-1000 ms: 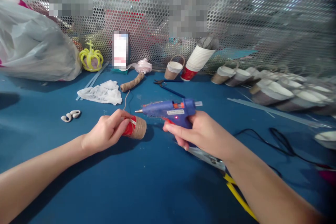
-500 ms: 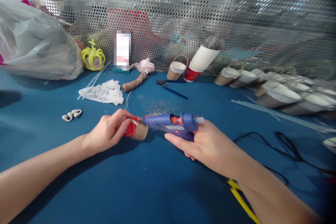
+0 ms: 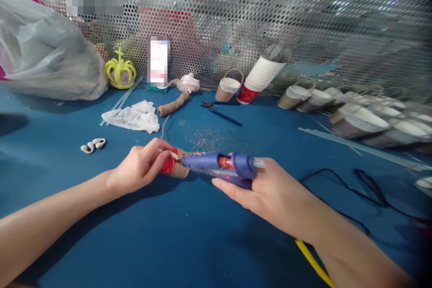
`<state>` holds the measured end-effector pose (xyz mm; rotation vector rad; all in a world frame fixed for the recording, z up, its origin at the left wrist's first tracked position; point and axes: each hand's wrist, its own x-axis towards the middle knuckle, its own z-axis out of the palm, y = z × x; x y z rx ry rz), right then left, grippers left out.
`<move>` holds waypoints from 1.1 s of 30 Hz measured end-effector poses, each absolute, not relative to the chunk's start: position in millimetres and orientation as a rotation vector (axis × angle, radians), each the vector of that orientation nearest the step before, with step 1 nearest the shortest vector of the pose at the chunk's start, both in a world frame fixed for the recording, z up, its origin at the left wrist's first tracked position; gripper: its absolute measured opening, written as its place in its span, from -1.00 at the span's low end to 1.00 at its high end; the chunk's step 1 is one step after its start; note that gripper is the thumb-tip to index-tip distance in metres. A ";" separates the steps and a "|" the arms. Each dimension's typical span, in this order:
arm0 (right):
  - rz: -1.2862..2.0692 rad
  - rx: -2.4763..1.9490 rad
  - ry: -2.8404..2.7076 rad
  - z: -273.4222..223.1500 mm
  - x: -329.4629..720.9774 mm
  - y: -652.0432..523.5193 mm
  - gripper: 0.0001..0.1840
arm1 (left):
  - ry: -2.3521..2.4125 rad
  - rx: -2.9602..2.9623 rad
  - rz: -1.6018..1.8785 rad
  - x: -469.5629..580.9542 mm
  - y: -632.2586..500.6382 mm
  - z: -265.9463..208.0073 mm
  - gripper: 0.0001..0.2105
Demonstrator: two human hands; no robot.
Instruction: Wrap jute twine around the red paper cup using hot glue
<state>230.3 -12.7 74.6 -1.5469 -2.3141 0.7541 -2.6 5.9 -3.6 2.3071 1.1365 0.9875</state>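
Observation:
My left hand is closed around a red paper cup lying on its side, partly wrapped in brown twine. In my right hand is a blue hot glue gun, a clear glue stick showing at its back and a small red light lit on its side. Its nozzle tip meets or nearly meets the cup beside the wound twine. From the cup a strand of twine runs back to a twine roll on the blue table.
Blue-handled pliers, a small twine-wrapped basket and stacked paper cups stand or lie behind. Several wrapped baskets and glue sticks are at right, near a black cord. Crumpled white material and earbuds lie left.
The glue gun's nozzle has shifted slightly left and down along the cup, and my right hand has moved a little lower. My left hand still holds the cup in nearly the same place.

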 end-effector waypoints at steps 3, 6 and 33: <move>0.740 -1.545 -2.321 76.1 228.8 -13.8 -0.71 | 1.162 2.313 0.979 -2.1 6.1 -3.4 -0.82; 0.719 -1.538 -2.329 75.8 228.6 -14.2 -0.72 | 1.166 2.322 0.987 -1.2 6.0 -2.6 -0.83; 0.777 -1.618 -2.280 71.4 232.2 -9.3 -0.79 | 1.032 2.486 1.057 -3.6 6.3 -4.1 -0.85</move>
